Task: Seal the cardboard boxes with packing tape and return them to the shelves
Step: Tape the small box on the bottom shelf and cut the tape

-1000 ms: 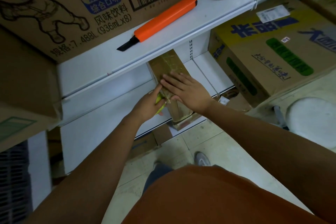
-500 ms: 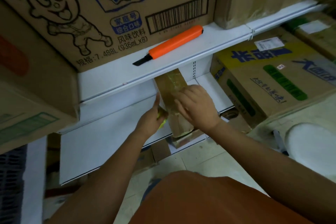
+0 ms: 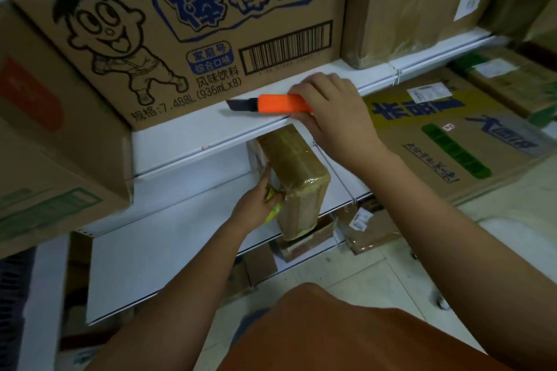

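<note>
Small box (image 3: 294, 178) taped, standing on lower shelf (image 3: 180, 238) — left hand (image 3: 259, 200) pinches tape roll (image 3: 272, 211) at its 9 o'clock; right hand (image 3: 328, 111) grips orange cutter (image 3: 271, 104) — tape cut pending.

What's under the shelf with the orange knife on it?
Under that white shelf a small taped box stands on the lower shelf. The left hand holds something yellow-green against it. The box's far end is hidden.

- right hand (image 3: 333, 116) covers the orange cutter (image 3: 280, 103) rear end
- yellow-green item (image 3: 272, 209) in left hand (image 3: 256, 205), at 9 o'clock of taped box (image 3: 294, 172): mostly hidden, unidentifiable
- cartoon carton (image 3: 193, 27) cropped at 12 o'clock
</note>
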`<state>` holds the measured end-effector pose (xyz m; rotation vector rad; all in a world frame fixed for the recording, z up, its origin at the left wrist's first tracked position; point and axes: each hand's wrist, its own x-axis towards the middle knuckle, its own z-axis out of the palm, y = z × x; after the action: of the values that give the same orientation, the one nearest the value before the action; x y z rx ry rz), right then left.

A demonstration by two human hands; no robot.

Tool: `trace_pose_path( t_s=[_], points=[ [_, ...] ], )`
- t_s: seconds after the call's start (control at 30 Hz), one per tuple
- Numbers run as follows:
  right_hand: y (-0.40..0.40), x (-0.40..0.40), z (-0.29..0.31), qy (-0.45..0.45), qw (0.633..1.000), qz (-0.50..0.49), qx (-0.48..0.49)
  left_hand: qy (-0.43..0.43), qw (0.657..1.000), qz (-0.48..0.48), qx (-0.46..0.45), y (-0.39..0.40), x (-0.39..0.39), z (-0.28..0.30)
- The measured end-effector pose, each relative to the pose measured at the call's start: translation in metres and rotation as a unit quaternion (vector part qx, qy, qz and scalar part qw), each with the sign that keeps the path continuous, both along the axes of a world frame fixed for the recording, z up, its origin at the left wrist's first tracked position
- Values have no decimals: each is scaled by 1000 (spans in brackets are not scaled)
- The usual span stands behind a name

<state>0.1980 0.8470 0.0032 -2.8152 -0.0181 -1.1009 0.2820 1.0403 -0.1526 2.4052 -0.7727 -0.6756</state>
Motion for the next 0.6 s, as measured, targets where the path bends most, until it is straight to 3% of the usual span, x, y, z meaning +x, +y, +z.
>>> trace_pose_path(
  t_s=[0.07, 0.17, 0.27, 0.4, 0.47, 0.6],
  points=[
    [3, -39, -35, -78, 995, -31, 58, 15, 1000, -5, -16, -6, -2, -1],
    [11, -87, -96, -11, 969, -86, 230, 51, 998, -1, -38, -19, -9, -1],
    [11, -90, -138, 110, 892, -159, 410, 68, 997, 1, -41, -37, -17, 0],
    [8, -58, -153, 134, 774, -169, 595, 118, 990, 22, -69, -57, -23, 0],
    [5, -44, -158, 110, 737, -178, 643, 155, 984, 22, -82, -65, -25, 2],
    [-7, -32, -153, 92, 724, -203, 653, 193, 978, 23, -74, -83, -30, 4]
  ],
)
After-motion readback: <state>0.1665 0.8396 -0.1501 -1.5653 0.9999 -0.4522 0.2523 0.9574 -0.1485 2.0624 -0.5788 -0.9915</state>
